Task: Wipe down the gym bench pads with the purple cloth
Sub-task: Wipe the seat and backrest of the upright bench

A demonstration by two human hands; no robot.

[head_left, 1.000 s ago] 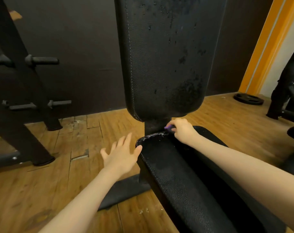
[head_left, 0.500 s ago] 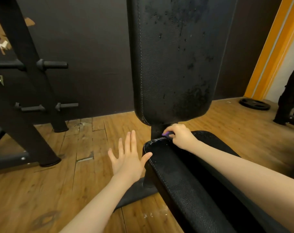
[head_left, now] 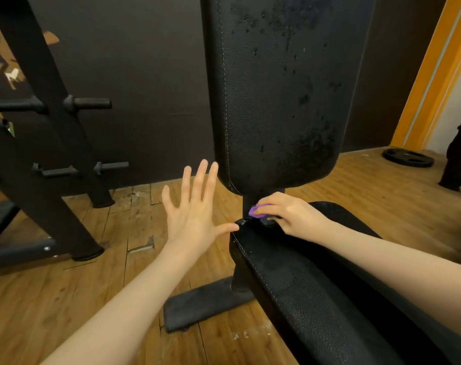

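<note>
Wooden floor boards (head_left: 66,299) with some cracks lie under a black gym bench, and a dark wall (head_left: 145,88) stands behind it. On the left is a black rack (head_left: 47,133) with short pegs. A weight plate (head_left: 408,157) lies on the floor far at the right. The back pad (head_left: 274,88) stands almost upright and has many small worn spots. The seat pad (head_left: 303,280) runs toward the viewer. The right hand (head_left: 290,214) has its grip closed on the purple cloth (head_left: 258,208), pressed at the far end of the seat pad, just below the back pad. The left hand (head_left: 195,206) is spread open, fingers apart, and its thumb touches the seat pad corner.
</note>
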